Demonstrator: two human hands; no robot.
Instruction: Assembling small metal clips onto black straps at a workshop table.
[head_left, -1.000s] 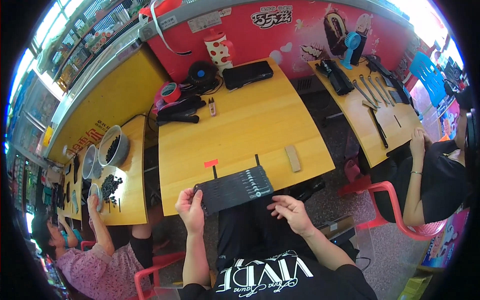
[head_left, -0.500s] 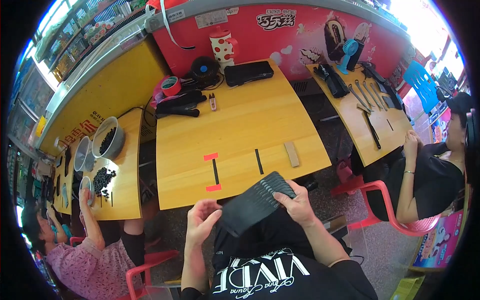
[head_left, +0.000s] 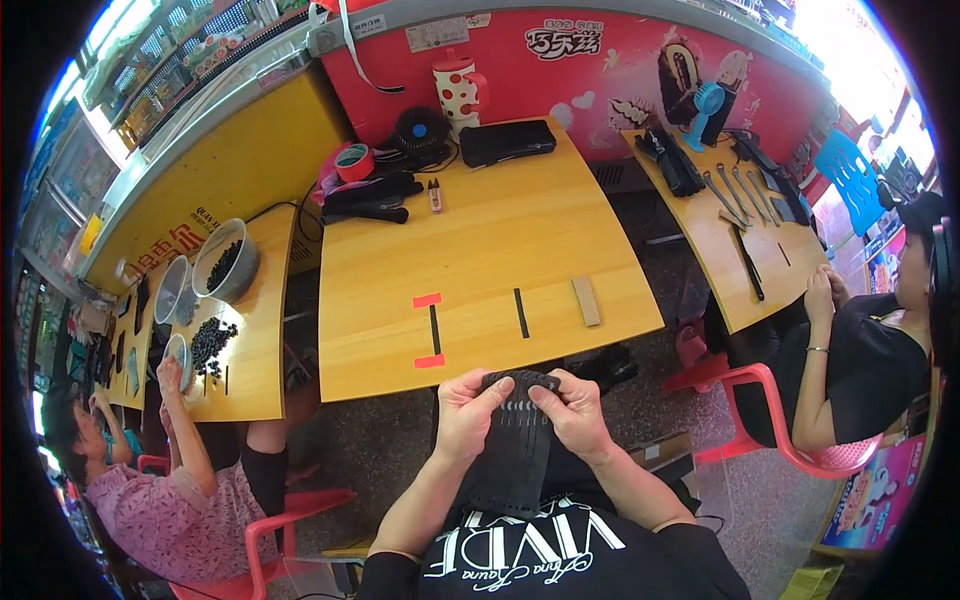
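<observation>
Just beyond my lap, a black flat bundle [head_left: 512, 462] hangs down in front of my shirt. It looks like thin layers with a row of short overlapping edges near its top; the exact kind cannot be made out. My left hand [head_left: 468, 412] pinches its upper left corner, thumb on top. On the upper right corner, my right hand [head_left: 570, 410] has the same thumb grip. Both hands are off the near edge of the wooden table [head_left: 470, 250]. Closest on the tabletop is a black strip [head_left: 434, 330] between two red tape pieces [head_left: 429, 361].
Another black strip [head_left: 521, 313] and a tan block [head_left: 585, 301] lie to the right. Farther back are small snips [head_left: 435, 197], red tape roll [head_left: 354, 163], black case [head_left: 508, 144], fan [head_left: 417, 130] and dotted tumbler [head_left: 457, 95]. People sit at side tables left and right.
My left hand, apart from the bundle's corner before, now grips its upper left. The bundle has swung from a slant to hanging upright, and both hands have come closer together.
</observation>
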